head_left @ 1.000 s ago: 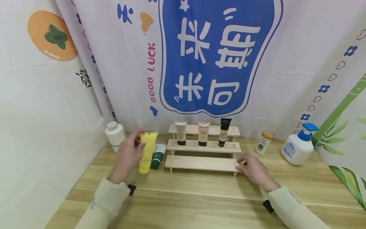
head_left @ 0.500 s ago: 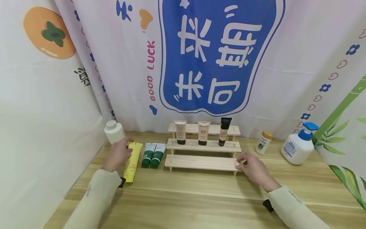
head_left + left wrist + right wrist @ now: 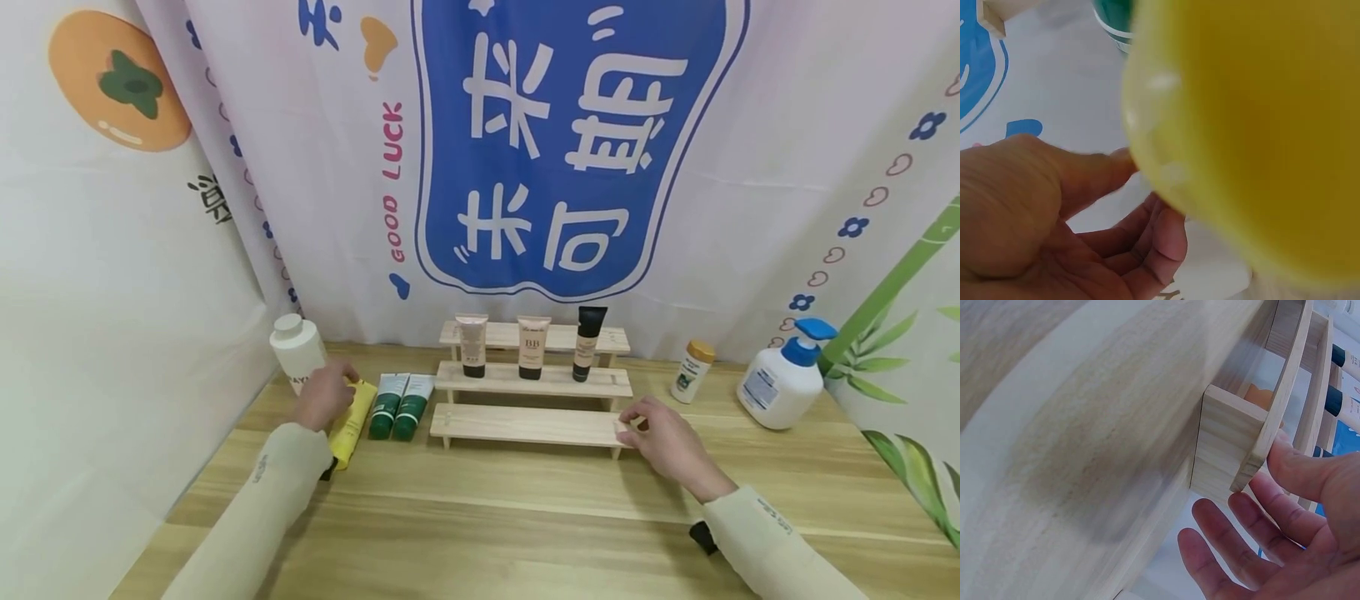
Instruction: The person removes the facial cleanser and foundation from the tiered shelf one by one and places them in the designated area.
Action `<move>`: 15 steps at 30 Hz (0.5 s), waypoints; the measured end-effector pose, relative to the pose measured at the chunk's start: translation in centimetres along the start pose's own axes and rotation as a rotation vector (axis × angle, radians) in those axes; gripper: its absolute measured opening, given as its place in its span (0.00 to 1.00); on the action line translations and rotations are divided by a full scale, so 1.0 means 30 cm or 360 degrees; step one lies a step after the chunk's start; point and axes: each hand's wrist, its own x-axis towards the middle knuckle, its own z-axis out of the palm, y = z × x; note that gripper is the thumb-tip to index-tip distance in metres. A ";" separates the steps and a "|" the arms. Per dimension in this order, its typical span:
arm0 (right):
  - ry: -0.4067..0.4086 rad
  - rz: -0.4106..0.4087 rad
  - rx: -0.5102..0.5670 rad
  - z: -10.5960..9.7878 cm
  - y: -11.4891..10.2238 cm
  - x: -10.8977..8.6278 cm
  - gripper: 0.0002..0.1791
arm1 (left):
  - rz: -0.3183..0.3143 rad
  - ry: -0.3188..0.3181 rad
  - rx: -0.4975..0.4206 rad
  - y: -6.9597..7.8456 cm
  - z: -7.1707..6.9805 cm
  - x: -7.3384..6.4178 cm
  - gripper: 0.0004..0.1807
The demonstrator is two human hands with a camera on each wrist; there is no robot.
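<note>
At the left of the table, my left hand (image 3: 327, 397) pinches the top end of a yellow squeeze tube (image 3: 354, 423) between thumb and fingers. The tube leans at a slant near the tabletop; whether it touches the wood I cannot tell. In the left wrist view the yellow tube (image 3: 1260, 125) looms large, with the left thumb and fingertips at its edge. My right hand (image 3: 660, 442) pinches the right end of the lowest step of a wooden stepped rack (image 3: 525, 423). In the right wrist view, the thumb lies on that board's end and the other fingers spread below.
Two green-and-white tubes (image 3: 399, 408) lie just right of the yellow tube. A white bottle (image 3: 297, 348) stands behind my left hand. On the rack's middle step stand three cosmetic tubes (image 3: 530, 348). A gold-capped bottle (image 3: 692, 373) and a blue-topped pump bottle (image 3: 782, 383) stand at right.
The yellow tube went left and down from beside the rack, past the green-and-white tubes, and now slants more. My right hand has stayed on the rack's end.
</note>
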 end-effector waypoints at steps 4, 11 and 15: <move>-0.0009 0.0007 0.0005 -0.001 0.002 0.000 0.12 | -0.0017 -0.0076 0.0107 -0.002 -0.003 -0.047 0.18; -0.0011 0.0003 0.0006 -0.002 0.002 0.001 0.12 | 0.0061 -0.0160 0.0249 0.004 -0.031 -0.172 0.22; -0.0002 -0.0006 0.0002 -0.002 0.000 0.003 0.12 | 0.0093 -0.0127 0.0260 0.002 -0.029 -0.204 0.21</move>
